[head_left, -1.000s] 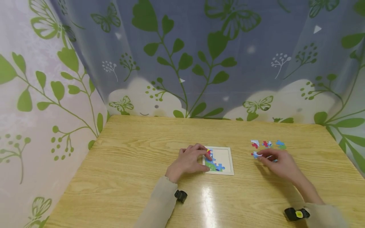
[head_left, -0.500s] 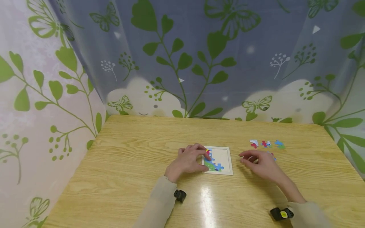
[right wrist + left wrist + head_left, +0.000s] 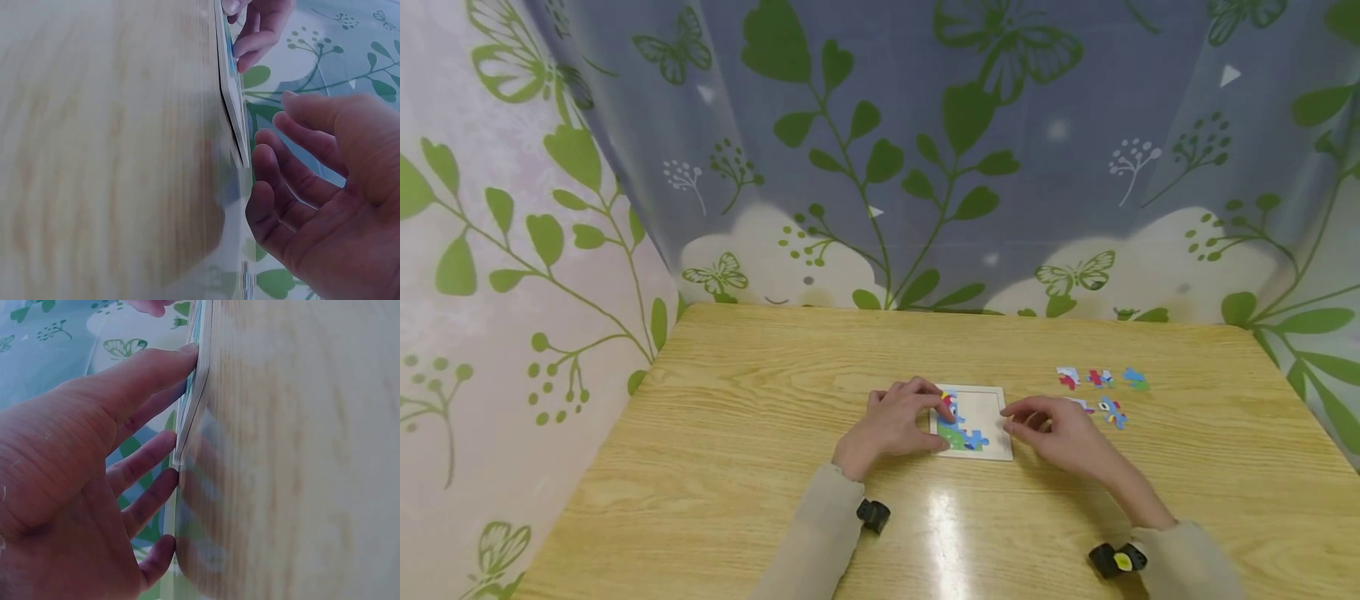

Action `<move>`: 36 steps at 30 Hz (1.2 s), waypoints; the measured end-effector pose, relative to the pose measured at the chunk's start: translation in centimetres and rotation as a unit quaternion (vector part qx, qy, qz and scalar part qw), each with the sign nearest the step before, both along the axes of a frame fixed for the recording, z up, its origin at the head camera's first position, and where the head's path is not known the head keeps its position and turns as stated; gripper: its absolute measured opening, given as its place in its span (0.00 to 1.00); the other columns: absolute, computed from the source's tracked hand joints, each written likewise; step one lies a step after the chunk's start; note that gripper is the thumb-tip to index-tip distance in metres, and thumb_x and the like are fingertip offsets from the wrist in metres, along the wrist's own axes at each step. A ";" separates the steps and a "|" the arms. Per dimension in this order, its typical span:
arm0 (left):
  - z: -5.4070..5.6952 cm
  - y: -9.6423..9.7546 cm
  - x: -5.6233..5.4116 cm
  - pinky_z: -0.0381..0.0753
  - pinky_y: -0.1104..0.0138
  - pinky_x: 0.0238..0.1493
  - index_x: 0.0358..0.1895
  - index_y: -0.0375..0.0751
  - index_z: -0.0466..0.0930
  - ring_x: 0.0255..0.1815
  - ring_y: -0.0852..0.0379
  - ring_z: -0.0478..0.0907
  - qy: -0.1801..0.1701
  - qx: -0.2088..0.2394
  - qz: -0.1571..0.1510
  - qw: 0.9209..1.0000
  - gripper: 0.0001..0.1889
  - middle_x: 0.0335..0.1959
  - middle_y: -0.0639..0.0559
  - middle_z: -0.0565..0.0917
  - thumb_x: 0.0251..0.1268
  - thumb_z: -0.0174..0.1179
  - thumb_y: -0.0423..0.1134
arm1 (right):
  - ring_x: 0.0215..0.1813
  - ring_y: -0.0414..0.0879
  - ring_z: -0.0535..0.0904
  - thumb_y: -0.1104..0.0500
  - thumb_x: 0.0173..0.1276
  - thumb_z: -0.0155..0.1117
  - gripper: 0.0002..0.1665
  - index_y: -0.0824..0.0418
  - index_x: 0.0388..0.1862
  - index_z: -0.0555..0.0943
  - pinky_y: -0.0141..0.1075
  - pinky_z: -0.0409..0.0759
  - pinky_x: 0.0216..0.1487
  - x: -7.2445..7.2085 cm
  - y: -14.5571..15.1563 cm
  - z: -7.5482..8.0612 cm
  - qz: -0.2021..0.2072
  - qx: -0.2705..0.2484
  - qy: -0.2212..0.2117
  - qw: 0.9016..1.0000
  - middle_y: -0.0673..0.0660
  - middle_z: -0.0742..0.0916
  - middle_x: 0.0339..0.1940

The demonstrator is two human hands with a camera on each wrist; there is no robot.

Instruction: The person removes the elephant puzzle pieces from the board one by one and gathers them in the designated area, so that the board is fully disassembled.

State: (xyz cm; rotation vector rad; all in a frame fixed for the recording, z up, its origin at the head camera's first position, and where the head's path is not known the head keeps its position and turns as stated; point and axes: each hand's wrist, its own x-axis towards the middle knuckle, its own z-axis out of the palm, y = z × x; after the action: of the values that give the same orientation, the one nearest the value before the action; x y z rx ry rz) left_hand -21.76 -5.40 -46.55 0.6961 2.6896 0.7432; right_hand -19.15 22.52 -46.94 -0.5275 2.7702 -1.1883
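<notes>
Leafy, butterfly-print curtain (image 3: 1060, 192) hung behind a wood-grain table (image 3: 760, 400), with the puzzle tray (image 3: 991, 412) lying flat on it between two hands. Left hand (image 3: 891, 422) was spread, thumb and fingertips at the tray's left side, over some fitted pieces (image 3: 955, 438). Right hand (image 3: 1062, 437) was loosely bent, thumb and fingers apart, by the right edge; couldn't tell if touching. Five loose pieces (image 3: 1098, 379) sat further right.

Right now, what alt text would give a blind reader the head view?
A person's left grip rests on a partly filled puzzle tray, the right grip, seemingly empty, by its right edge. Five loose pieces lie farther right on the wooden table.
</notes>
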 end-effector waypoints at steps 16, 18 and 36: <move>0.5 0.0 0.1 0.58 0.42 0.68 0.49 0.64 0.86 0.71 0.47 0.67 -0.002 0.004 -0.001 1.000 0.12 0.70 0.58 0.73 0.62 0.72 0.52 | 0.35 0.38 0.79 0.58 0.70 0.69 0.10 0.56 0.49 0.87 0.31 0.79 0.36 -0.8 -1.8 -0.1 0.052 0.019 -0.029 0.998 0.48 0.86 0.35; 0.4 0.0 0.1 0.58 0.42 0.68 0.48 0.65 0.86 0.71 0.47 0.67 -0.001 0.003 -0.001 1.000 0.12 0.70 0.58 0.73 0.62 0.72 0.52 | 0.33 0.37 0.78 0.59 0.69 0.70 0.10 0.56 0.48 0.87 0.30 0.78 0.35 -0.9 -1.9 -0.2 0.059 0.021 -0.022 0.998 0.47 0.86 0.34; 0.0 0.1 -0.1 0.58 0.42 0.67 0.48 0.67 0.85 0.70 0.47 0.67 0.004 0.000 -0.002 1.000 0.12 0.70 0.59 0.72 0.62 0.72 0.53 | 0.29 0.37 0.70 0.57 0.62 0.76 0.12 0.56 0.44 0.88 0.30 0.70 0.32 -1.0 -3.0 -0.3 0.075 0.040 -0.021 0.996 0.51 0.80 0.32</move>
State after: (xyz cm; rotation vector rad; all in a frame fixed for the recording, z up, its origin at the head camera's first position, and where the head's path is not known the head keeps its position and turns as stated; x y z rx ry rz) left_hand -21.87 -5.33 -46.54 0.7043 2.6941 0.7404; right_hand -20.11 19.53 -47.25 -0.6807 2.6754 -1.0392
